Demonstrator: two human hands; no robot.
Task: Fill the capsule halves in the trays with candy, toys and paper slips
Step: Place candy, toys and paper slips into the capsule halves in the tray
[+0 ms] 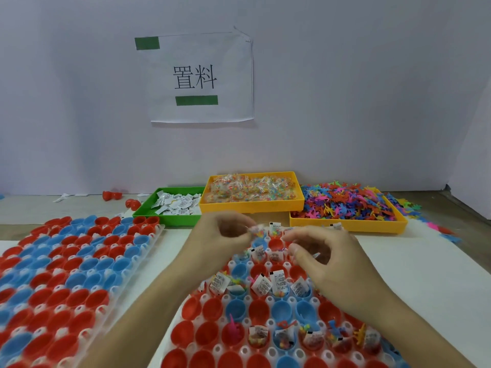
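Both hands hover over the near tray of red and blue capsule halves. The left hand has its fingers curled and pinches a small clear candy packet at its fingertips. The right hand is curled too, thumb and forefinger close together, but blur hides whether it holds anything. Under them, several halves already carry paper slips, sweets and little toys, while others nearby sit bare. A second tray of halves lies to the left. Behind stand a green bin of slips, a yellow bin of candy and another yellow bin heaped with coloured toys. A paper sign hangs on the wall.
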